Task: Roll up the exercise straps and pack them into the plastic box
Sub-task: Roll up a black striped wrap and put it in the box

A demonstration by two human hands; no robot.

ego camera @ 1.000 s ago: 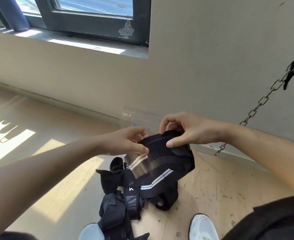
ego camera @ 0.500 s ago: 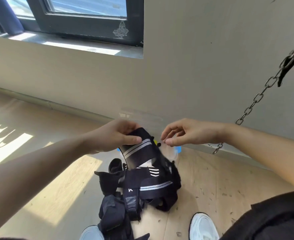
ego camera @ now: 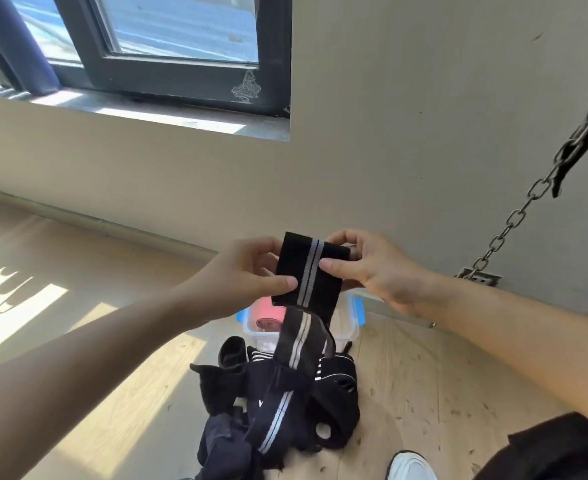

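**Striped strap held up at centre frame**

I see the left hand pinching the black strap by its left edge, and the right hand pinching the right edge. The strap's long axis runs downward into the strap pile, below the plastic box. A white mark on the pile is unreadable.

A dark-framed window sits in the beige wall. To its right hangs a metal chain. Far below it is wooden floor and a white shoe.
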